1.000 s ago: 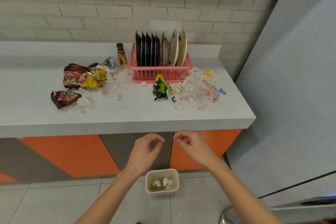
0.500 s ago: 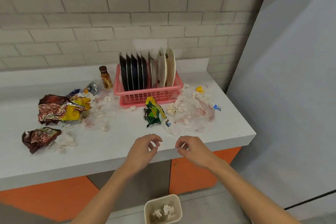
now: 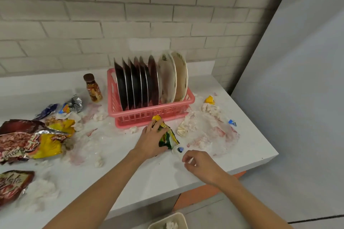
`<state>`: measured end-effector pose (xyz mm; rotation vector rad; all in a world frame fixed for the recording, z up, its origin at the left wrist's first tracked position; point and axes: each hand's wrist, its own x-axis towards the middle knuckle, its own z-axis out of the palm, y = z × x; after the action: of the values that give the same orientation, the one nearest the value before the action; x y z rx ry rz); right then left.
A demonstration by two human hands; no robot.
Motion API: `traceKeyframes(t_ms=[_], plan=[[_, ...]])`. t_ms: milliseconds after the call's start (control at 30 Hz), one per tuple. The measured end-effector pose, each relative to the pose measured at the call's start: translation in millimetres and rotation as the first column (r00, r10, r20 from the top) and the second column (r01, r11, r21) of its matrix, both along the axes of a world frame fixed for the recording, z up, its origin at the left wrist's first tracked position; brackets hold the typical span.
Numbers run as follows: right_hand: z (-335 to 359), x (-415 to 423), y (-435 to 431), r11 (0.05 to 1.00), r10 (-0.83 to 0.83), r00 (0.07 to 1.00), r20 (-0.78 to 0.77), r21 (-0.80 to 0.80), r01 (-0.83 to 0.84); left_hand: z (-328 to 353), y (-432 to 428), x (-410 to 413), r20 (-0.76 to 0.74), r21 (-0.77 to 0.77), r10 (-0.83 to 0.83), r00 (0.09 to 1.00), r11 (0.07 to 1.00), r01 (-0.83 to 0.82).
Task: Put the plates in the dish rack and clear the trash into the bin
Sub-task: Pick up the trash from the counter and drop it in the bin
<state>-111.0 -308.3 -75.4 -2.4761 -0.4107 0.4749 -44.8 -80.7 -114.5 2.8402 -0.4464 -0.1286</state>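
Observation:
A pink dish rack (image 3: 149,115) stands on the white counter (image 3: 160,171) with several dark plates (image 3: 134,83) and two cream plates (image 3: 173,78) upright in it. In front of it lies a green and yellow snack wrapper (image 3: 168,136). My left hand (image 3: 151,140) grips this wrapper, fingers on top and thumb at its near edge. My right hand (image 3: 202,166) hovers just right of it near a small blue scrap (image 3: 180,149), fingers loosely curled and holding nothing. The beige bin (image 3: 179,218) with white tissue in it shows on the floor at the bottom edge.
Large red and yellow wrappers (image 3: 28,141), a brown wrapper (image 3: 13,184), foil (image 3: 75,102) and tissue bits litter the left of the counter. A small brown bottle (image 3: 93,88) stands left of the rack. Clear plastic film (image 3: 210,132) and yellow (image 3: 209,99) and blue (image 3: 232,122) scraps lie right.
Both hands rose from over the bin to the counter. My left hand reached forward and took hold of the green wrapper. The view moved closer to the counter.

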Motion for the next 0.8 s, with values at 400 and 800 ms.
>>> traceKeyframes(t_ms=[400, 800], plan=[[-1, 33, 19, 0.987, -0.067, 0.996, -0.058, 0.145, 0.074, -40, 19, -11, -0.042, -0.355, 0.185, 0.982, 0.916, -0.188], [22, 40, 76, 0.82, -0.196, 0.951, -0.24, 0.492, 0.293, 19, 11, -27, -0.123, -0.791, 0.417, 0.901, 0.507, -0.342]])
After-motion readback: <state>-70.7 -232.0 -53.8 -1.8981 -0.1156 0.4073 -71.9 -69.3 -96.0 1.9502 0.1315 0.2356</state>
